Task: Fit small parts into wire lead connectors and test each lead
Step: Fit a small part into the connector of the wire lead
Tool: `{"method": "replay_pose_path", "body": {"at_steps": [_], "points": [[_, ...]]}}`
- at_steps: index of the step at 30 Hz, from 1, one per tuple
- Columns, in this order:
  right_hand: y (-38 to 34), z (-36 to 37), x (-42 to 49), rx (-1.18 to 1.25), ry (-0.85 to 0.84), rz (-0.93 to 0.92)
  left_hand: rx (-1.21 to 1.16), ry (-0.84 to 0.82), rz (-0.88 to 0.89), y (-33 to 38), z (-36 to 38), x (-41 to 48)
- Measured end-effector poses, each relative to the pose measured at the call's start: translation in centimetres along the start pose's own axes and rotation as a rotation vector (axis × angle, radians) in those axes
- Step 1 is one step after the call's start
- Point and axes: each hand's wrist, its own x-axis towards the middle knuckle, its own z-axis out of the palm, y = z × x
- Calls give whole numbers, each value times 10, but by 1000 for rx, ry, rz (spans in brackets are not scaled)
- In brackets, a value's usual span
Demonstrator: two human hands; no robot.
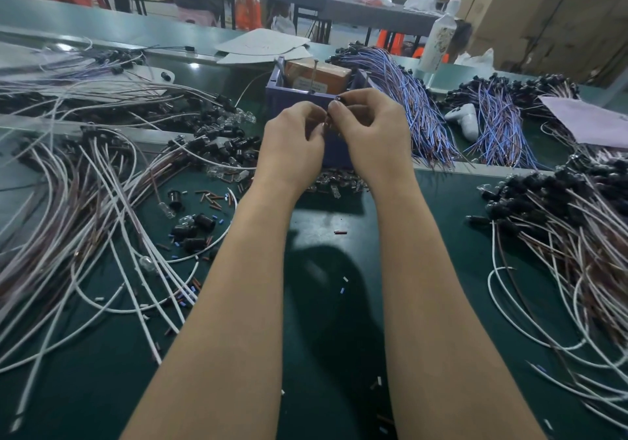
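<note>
**Black connector (338,100) being pinched between two hands at upper centre of the frame**

The black connector is sitting at the fingertips of both hands, held up off the table just in front of the blue bin (295,96). The right hand (370,134) is gripping it between curled thumb and forefinger. The left hand (292,140) is closing in from the left, its fingertips curled together and pinching at the same connector; whether a small part is between them is too small to tell.

Inside the blue bin, a brown cardboard box (319,72) is showing above the rim. Just below the wrists, a small heap of clear glass bulbs (334,185) is lying on the green table mat (323,303). Loose black sockets (193,229) and short coloured bits are scattering across the mat at centre left.

White and brown leads (85,202) are sprawling over the left half of the frame, and a second bundle of leads (560,235) with black ends is fanning out at the right. Blue and purple leads (424,110) are lying in the upper right, beside a white plastic object (465,120). A white bottle (438,42) is standing behind them.
</note>
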Motion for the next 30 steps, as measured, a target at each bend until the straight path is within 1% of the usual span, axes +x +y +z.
{"method": "replay_pose_path", "body": {"at_steps": [5, 11, 15, 23, 30], "points": [[0, -2, 0, 0, -30, -17, -8, 37, 27, -1, -1, 0], [-1, -6, 1, -8, -53, -40, -49, 33, 56, -2, -4, -2], [-1, -8, 2, 49, -43, -1, -34, 27, 76, -5, -4, -3], [4, -5, 3, 101, 9, 39, 3, 1, 49, -7, 2, -4], [6, -4, 2, 86, -24, 53, 27, -42, 14, -10, 1, -5]]}}
